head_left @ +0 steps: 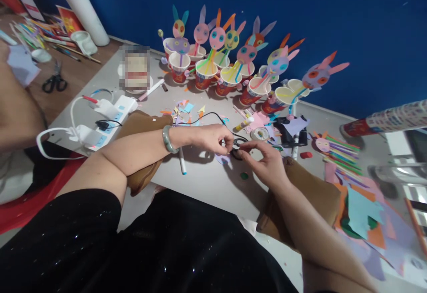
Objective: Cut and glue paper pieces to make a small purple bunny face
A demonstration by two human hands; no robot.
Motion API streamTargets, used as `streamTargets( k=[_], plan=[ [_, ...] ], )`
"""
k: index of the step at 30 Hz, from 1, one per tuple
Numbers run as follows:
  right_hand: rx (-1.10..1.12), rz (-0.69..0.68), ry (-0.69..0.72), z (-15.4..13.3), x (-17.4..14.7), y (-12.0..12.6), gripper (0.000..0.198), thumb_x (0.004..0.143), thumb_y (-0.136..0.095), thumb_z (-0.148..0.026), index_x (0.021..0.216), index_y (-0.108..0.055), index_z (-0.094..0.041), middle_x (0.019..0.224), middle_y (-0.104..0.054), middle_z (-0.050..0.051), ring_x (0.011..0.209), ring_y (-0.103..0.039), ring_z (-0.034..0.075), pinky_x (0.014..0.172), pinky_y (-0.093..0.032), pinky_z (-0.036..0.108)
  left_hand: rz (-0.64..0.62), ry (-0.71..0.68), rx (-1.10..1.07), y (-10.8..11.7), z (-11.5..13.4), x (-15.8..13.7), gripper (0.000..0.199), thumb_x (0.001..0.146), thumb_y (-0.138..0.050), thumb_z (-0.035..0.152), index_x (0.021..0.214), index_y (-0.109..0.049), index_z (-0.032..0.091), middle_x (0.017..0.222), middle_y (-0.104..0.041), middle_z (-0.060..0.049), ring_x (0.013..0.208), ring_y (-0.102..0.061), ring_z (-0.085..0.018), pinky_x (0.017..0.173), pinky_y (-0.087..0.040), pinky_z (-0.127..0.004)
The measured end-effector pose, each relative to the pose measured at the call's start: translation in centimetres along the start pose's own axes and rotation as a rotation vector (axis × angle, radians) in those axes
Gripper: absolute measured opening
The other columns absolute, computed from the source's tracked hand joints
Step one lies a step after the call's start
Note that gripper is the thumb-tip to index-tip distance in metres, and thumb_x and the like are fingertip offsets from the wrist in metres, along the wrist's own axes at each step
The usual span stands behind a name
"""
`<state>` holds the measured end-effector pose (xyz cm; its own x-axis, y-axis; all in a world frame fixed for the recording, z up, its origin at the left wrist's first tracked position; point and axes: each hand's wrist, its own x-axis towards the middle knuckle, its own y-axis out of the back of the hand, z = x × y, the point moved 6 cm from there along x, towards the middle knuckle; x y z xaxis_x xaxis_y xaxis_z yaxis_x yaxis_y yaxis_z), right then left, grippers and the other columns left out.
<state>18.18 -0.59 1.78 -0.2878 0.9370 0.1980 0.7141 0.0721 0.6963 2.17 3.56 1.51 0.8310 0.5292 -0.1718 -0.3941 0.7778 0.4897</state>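
My left hand (215,137), with a jade-green bangle at the wrist, is over the middle of the grey table. Its thumb and fingers are pinched together; whatever is in the pinch is too small to tell. Close by on the right, my right hand (267,162) also has thumb and forefinger brought together, and I cannot make out what they hold. Black loops, perhaps scissor handles (239,142), show between and behind the fingertips. Beneath the hands lies a pale purple paper piece (223,158) with blue on it. A small green paper disc (244,176) is nearer to me.
Paper cups (206,76) with rabbit-faced spoons stand along the blue wall. Paper scraps (187,108), tape (259,134) and a marker (182,162) lie around. Brown cushions (307,190) flank my arms. A power strip (116,117) is left, stacked cups (383,122) right. Another person's arm (20,102) is far left.
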Motion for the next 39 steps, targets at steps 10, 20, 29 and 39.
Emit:
streamTargets(
  k=[10,20,29,39],
  plan=[
    [0.343,-0.020,-0.165,1.1,0.0,-2.4,0.015,0.082,-0.074,-0.037,0.078,-0.071,-0.023,0.075,-0.072,0.003,0.069,-0.063,0.018,0.062,-0.050,0.031,0.106,0.080,-0.206,0.1,-0.9,0.3,0.008,0.075,-0.064,0.013,0.080,-0.070,0.013,0.071,-0.067,0.001,0.063,-0.055,-0.007,0.061,-0.040,-0.022],
    [0.385,-0.041,-0.172,0.8,0.0,-3.0,0.013,0.080,-0.074,-0.036,0.076,-0.071,-0.024,0.070,-0.068,0.003,0.067,-0.059,0.018,0.058,-0.046,0.031,0.105,0.071,-0.150,-0.3,-0.8,0.4,0.010,0.070,-0.062,0.012,0.075,-0.070,0.014,0.066,-0.066,0.002,0.059,-0.052,-0.007,0.059,-0.036,-0.022],
    [0.354,-0.053,-0.176,0.8,0.1,-3.1,0.017,0.080,-0.074,-0.037,0.073,-0.069,-0.023,0.067,-0.067,0.002,0.062,-0.056,0.016,0.056,-0.043,0.030,0.118,0.096,-0.074,-0.4,-1.0,0.4,0.009,0.069,-0.063,0.014,0.076,-0.070,0.014,0.065,-0.065,0.003,0.057,-0.049,-0.007,0.056,-0.034,-0.022],
    [0.362,-0.093,-0.200,0.7,0.1,-3.5,0.021,0.081,-0.073,-0.041,0.071,-0.066,-0.024,0.065,-0.065,0.001,0.058,-0.054,0.015,0.053,-0.043,0.029,0.115,0.066,-0.004,-0.5,-0.7,0.5,0.008,0.071,-0.064,0.013,0.075,-0.071,0.014,0.066,-0.065,0.002,0.059,-0.051,-0.007,0.060,-0.036,-0.023]
  ],
)
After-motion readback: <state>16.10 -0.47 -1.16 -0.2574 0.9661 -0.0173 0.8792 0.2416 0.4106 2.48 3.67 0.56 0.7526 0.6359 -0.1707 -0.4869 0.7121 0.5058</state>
